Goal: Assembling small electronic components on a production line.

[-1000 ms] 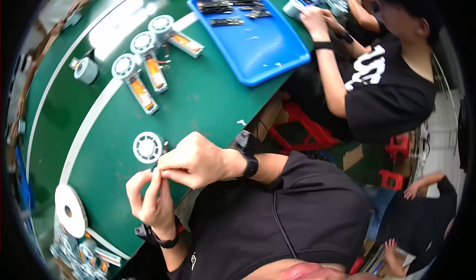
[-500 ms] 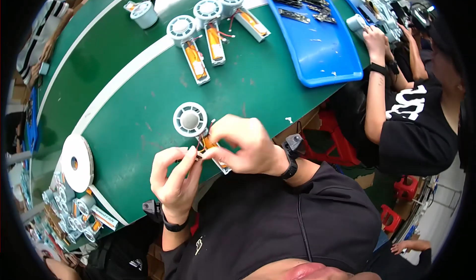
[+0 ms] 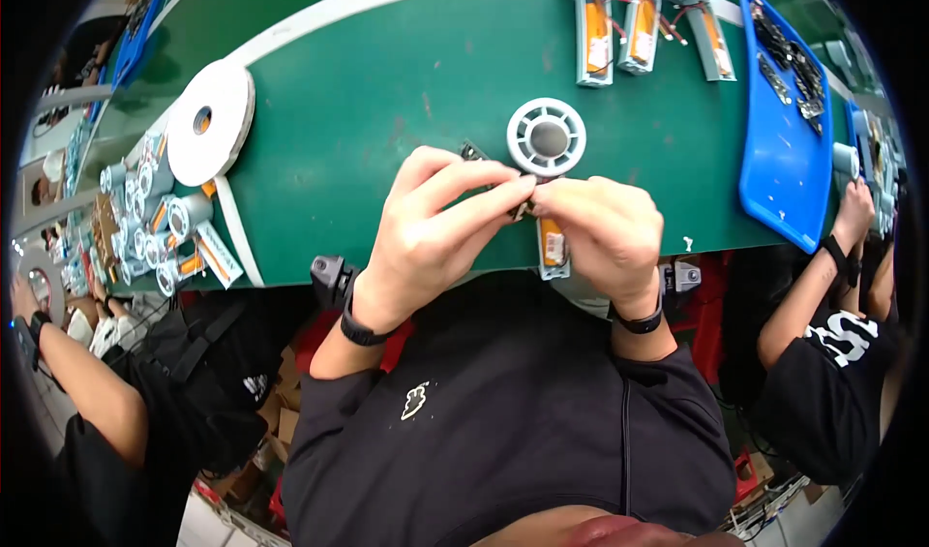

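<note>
Fan unit: pale blue-grey, smooth, ring-shaped spoked head, dark round hub; lies on the glossy green table by both hands. Narrow handle points near; orange cell exposed, its far part hidden by fingers.

Left hand: thumb and fingers pinching a slim dark board, mostly concealed.

Right hand: fingertips bunched against the left's; cannot tell whether they pinch anything.

White reel: flat disc, holed centre, left.

Jumbled fan units: left, overlapping, hard to count.

Three fan units: far right, orange-filled handles, leftmost head cut off above.

Blue tray: right, raised rim, dark boards piled indistinctly.
</note>
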`<state>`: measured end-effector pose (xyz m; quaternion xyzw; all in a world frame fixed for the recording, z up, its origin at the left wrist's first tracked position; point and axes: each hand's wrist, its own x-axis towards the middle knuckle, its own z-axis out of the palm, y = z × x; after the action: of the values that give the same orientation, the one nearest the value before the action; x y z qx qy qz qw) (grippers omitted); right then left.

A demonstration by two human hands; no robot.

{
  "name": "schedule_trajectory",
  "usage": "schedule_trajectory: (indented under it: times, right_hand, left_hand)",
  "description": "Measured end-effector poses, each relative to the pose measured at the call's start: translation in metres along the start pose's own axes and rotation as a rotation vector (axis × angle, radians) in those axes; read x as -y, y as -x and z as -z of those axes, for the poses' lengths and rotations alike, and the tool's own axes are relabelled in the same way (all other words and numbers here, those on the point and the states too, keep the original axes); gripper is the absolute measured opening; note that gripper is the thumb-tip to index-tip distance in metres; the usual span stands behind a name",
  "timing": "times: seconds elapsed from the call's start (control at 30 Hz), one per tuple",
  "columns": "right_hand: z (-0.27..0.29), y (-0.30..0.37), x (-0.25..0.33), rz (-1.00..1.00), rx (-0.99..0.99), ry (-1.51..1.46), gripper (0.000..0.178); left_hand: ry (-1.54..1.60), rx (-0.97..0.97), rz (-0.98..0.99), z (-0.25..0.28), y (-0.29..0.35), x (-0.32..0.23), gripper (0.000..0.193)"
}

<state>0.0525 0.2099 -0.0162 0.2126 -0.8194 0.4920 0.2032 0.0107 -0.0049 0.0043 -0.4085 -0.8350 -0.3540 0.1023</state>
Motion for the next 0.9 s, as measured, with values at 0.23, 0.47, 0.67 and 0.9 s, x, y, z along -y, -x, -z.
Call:
schedule_trajectory:
  times: [0.23,0.47,0.67,0.9]
  right_hand:
    - [-0.008,0.006,0.005,-0.301,-0.073,-0.195,0.017]
    - [0.000,0.005,0.013,-0.329,0.018,-0.164,0.012]
    - [0.001,-0.005,0.016,-0.365,0.064,-0.189,0.011]
    - [0.013,-0.013,0.018,-0.369,0.182,-0.155,0.010]
  left_hand:
    - [0.319,-0.034,0.251,-0.009,0.009,-0.003,0.043]
    - [0.510,-0.008,0.254,-0.011,0.006,-0.008,0.039]
    - [0.526,-0.080,0.275,-0.021,0.005,-0.012,0.034]
    - [0.533,-0.109,0.210,-0.024,0.007,-0.014,0.034]
